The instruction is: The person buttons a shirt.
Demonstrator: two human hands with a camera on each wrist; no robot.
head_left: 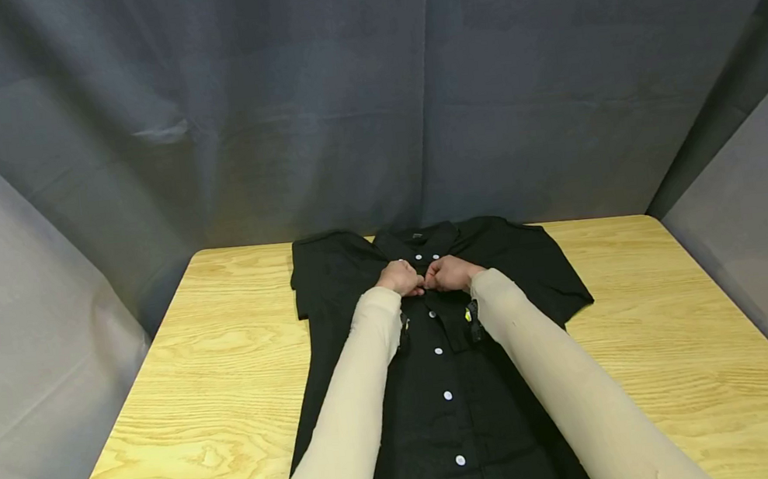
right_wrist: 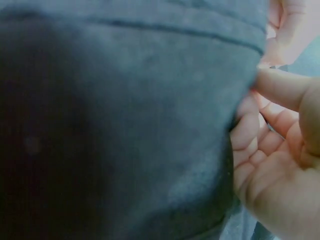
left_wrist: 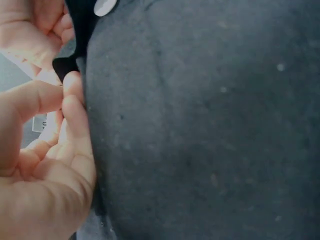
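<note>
A black short-sleeved shirt [head_left: 424, 422] with white buttons lies front up, its collar [head_left: 450, 232] at the far edge of the table. Just below the collar both hands meet at the button front. My left hand [head_left: 400, 278] pinches the shirt's front edge between thumb and fingers. Close against it, my right hand [head_left: 451, 273] pinches the facing edge of the cloth. In the left wrist view a white button [left_wrist: 105, 6] shows above the pinching fingers [left_wrist: 75, 115]. Cloth and fingers hide whatever lies between the fingertips.
The shirt rests on a light wooden table [head_left: 217, 390]. Grey curtains [head_left: 314, 106] hang behind the table and on both sides. Several white buttons run down the shirt front toward me, such as the lowest visible button [head_left: 459, 460].
</note>
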